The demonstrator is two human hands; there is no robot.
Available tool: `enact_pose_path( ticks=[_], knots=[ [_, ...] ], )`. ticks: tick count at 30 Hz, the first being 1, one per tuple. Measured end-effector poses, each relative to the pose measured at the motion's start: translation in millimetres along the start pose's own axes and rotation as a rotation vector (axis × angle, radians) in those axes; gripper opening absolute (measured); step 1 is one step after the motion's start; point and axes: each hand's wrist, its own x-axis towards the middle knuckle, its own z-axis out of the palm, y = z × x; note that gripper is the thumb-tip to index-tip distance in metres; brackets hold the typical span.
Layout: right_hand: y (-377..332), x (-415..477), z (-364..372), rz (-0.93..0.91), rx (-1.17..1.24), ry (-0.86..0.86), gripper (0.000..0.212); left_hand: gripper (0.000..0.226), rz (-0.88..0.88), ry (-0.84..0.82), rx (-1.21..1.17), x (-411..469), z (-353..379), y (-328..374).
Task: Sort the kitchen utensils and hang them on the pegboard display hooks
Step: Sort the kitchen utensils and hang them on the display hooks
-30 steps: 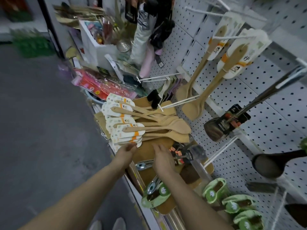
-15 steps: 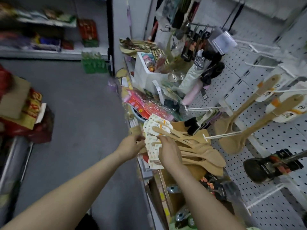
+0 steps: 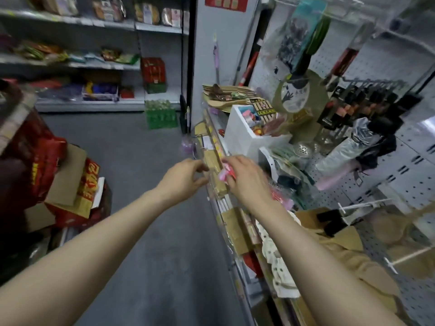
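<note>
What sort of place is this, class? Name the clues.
Probably a small shop aisle: stocked shelves along the far wall, a white pegboard with display hooks, and packaged utensils hanging for sale.

The right hand (image 3: 244, 180) covers most of a pink packet (image 3: 223, 176), so its kind and the grip cannot be told. The left hand (image 3: 181, 180) blurs at its fingertips against the shelf edge (image 3: 226, 205). Wooden spatulas (image 3: 397, 229) at the right are smeared and cut by the frame.
</note>
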Motion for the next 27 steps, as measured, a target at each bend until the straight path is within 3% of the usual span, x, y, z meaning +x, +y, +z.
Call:
enact_pose_path(
  ticks=[10,27],
  knots=[
    [-16,134,-1,-0.132,-0.057,0.095,0.036,0.031,0.101,0.134,0.079,103,-85,-48],
    [99,397,56,-0.191,-0.108,0.046,0.038,0.039,0.051,0.175,0.151,367,-112,-111]
  ],
)
